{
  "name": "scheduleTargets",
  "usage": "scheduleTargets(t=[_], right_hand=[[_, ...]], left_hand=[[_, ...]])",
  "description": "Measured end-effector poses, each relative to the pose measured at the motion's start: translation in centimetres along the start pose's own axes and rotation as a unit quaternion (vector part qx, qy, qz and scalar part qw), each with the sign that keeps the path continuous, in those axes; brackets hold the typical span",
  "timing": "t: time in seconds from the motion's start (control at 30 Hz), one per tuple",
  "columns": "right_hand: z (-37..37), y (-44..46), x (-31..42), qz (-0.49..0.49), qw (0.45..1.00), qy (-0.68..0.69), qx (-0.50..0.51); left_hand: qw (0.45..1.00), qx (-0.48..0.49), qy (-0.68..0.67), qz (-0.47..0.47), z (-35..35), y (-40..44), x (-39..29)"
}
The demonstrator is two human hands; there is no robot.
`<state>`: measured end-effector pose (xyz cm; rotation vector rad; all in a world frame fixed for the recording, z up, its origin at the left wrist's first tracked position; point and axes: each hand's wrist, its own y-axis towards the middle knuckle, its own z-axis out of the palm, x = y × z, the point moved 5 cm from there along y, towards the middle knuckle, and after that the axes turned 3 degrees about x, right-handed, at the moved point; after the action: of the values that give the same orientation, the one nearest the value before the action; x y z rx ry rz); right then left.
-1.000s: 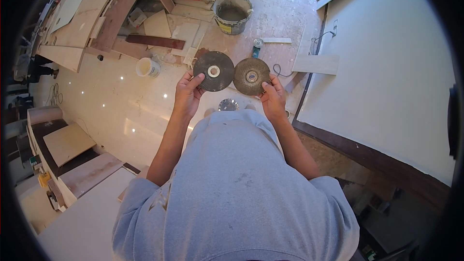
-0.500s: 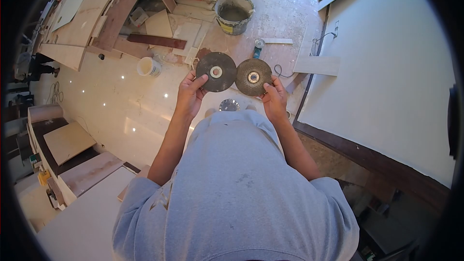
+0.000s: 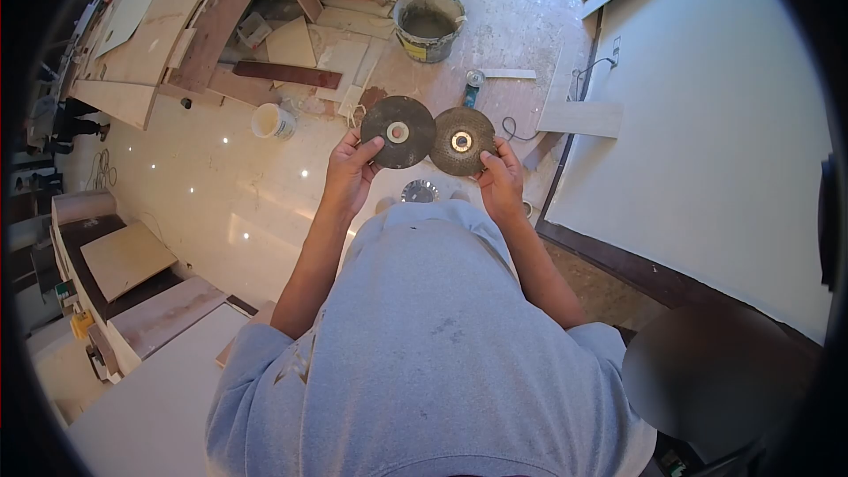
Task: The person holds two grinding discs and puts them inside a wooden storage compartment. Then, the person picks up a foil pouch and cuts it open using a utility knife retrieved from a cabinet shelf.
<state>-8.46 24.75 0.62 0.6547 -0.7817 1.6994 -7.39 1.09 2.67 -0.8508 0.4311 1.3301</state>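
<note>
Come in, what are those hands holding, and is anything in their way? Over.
Left hand gripping black abrasive disc by its edge. Right hand gripping brownish grinding disc likewise. Nothing seen blocking either hand; angle grinder lies beyond, partly hidden.

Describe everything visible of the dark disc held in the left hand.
The dark abrasive disc is round, thin-looking and nearly black, with a few pale specks and a pale ring around its centre hole. It looks whole. The left hand holds its lower left edge, thumb on the face. It is held above the floor, face towards the camera, beside the brownish disc; whether their edges touch is unclear.
</note>
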Motion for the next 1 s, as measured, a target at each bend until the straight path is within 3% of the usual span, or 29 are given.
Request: scheduleTargets(t=[1.0], right_hand=[[-0.4,0.5,-0.6,0.019,1.0,0.023,0.0]], left_hand=[[1.0,0.021,0.016,-0.002,1.6,-0.5,-0.7]])
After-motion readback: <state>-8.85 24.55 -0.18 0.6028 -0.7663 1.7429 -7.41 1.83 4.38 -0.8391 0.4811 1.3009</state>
